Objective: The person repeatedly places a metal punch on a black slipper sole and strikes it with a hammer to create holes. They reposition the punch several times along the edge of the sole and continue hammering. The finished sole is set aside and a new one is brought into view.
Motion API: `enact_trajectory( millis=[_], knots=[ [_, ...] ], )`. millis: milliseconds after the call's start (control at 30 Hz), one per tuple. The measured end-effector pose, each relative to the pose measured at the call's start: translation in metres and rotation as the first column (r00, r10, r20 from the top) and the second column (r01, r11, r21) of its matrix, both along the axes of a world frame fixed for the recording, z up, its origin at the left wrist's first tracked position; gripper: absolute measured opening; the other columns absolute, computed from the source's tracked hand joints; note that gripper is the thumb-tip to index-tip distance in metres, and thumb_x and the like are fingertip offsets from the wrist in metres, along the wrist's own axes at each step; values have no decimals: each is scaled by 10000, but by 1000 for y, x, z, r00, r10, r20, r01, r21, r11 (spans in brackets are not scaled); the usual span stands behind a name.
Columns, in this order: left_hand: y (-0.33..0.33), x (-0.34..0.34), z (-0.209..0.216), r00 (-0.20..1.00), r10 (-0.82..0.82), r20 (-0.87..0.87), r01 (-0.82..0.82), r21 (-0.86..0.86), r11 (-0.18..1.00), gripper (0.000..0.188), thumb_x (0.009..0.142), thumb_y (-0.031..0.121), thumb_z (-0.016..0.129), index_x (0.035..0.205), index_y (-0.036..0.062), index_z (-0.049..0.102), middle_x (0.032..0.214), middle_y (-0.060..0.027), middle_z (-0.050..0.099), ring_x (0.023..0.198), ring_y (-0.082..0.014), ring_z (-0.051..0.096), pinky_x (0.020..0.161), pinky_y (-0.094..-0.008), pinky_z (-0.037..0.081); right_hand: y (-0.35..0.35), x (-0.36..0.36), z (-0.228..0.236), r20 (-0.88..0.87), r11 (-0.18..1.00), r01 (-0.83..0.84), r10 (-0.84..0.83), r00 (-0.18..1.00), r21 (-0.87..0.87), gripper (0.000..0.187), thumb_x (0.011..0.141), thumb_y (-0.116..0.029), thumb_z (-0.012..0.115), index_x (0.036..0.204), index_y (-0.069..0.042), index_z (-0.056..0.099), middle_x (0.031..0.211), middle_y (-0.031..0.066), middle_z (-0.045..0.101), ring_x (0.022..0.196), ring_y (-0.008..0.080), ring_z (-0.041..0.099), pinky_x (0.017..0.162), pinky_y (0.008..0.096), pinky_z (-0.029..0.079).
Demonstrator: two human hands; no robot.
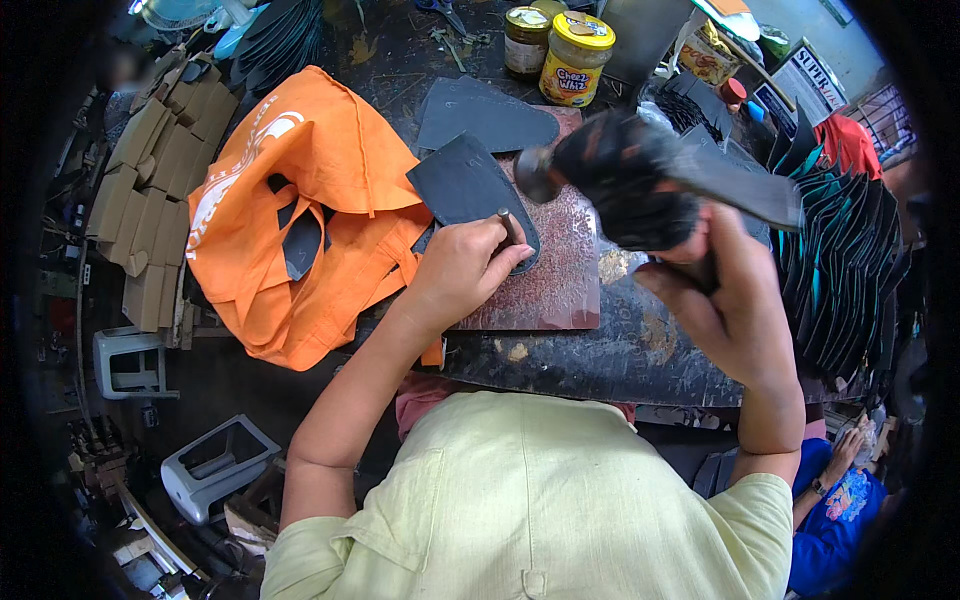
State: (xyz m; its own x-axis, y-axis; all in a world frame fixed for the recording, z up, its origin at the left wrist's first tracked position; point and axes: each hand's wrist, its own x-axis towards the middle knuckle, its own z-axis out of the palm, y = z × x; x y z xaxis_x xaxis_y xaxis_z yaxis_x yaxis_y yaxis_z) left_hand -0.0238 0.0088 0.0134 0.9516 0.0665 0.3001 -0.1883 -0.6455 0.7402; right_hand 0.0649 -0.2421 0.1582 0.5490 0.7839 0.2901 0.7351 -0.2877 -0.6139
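Observation:
My left hand point(462, 265) is closed round a short metal punch point(509, 226), held nearly upright near the rounded edge of a black sole-shaped piece point(465, 182). That piece lies on a worn reddish board point(560, 285). In my right hand point(738, 300) is a hammer point(640, 178), raised to the right of the punch. Its round striking face points left, black wrapping covers its middle, and motion blurs it. Another dark sole-shaped piece point(485, 113) lies just beyond, partly on the board.
An orange cloth bag point(345, 150) lies left of the board. Two jars, one brown point(526, 48) and one yellow-lidded point(575, 70), stand behind. Black sheets point(835, 275) are stacked at right, folded cardboard point(165, 150) at left. Plastic stools point(215, 465) stand lower left; a person in blue point(840, 515) is lower right.

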Motion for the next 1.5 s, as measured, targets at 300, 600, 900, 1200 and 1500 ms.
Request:
enact_trajectory(
  millis=[300,600,900,1200,1500],
  knots=[
    [-6,-8,5,992,-14,124,-23,292,956,178,913,189,768,941,24,711,873,-163,712,801,-375,703,724,-460,555,5,-3,-20,-8,953,-91,92,996,-290,460,826,-16,784,1222,-38,552,1048,204,710,999,441,698,808,476,565],
    [2,-5,2,999,-12,-30,12,-13,1000,195,973,221,726,946,29,702,866,-164,715,797,-379,704,704,-452,539,-1,0,-7,82,999,-34,31,996,32,514,869,-19,826,1293,48,543,985,146,717,879,273,732,808,361,560],
    [-2,-11,5,988,-37,148,-11,313,950,192,966,227,731,946,41,689,846,-152,709,790,-374,701,706,-466,548,7,-1,-26,-16,958,-94,93,996,-270,481,860,-72,787,1260,-40,522,982,217,702,943,470,684,746,514,537],
    [9,-7,0,999,-11,-31,12,33,999,161,945,130,746,917,-20,694,877,-153,717,755,-314,705,697,-373,540,0,6,-3,-21,999,42,-41,999,33,531,863,-36,801,1332,-1,554,1036,240,713,979,470,705,814,409,566],
    [6,-6,3,999,-45,-15,46,62,997,189,959,216,732,946,31,693,817,-152,699,778,-370,697,701,-446,538,-4,-8,-20,-265,888,76,53,963,454,615,967,-79,763,1463,47,421,1065,105,673,819,114,625,690,256,501]
  ],
)
